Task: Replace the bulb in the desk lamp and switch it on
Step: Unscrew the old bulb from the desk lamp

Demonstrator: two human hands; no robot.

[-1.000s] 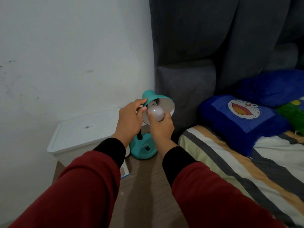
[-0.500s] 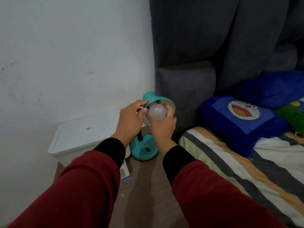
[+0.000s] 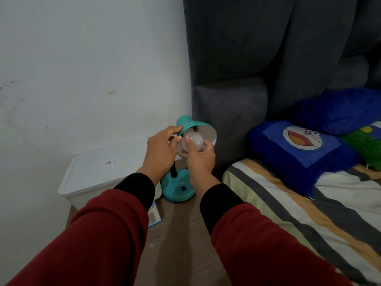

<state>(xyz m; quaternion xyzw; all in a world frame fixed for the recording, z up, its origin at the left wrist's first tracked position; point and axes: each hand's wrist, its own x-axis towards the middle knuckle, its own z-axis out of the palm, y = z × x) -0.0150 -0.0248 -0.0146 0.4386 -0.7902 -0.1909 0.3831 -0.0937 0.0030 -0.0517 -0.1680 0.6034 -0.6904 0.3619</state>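
Bulb (image 3: 193, 141) at frame centre, in mouth of shade (image 3: 198, 129); right hand (image 3: 199, 159) pinches it, left hand (image 3: 161, 151) grips shade rim. Risks, judged: cross-threading if bulb is tilted; lamp (image 3: 178, 189) tipping if left grip slackens. Surroundings: bin (image 3: 99, 172) left, card (image 3: 154, 215) under left sleeve, pillow (image 3: 296, 149) right. Headboard (image 3: 228, 112) close behind shade.

place: home bedroom | 3 o'clock: bed (image 3: 309, 219) in striped sheet, blue cartoon cushion (image 3: 296, 149) on it | 1 o'clock: padded grey headboard (image 3: 257, 58) | 6 o'clock: wooden bedside table (image 3: 181, 234) | 9 o'clock: white storage box (image 3: 99, 172) against bare wall (image 3: 82, 58)
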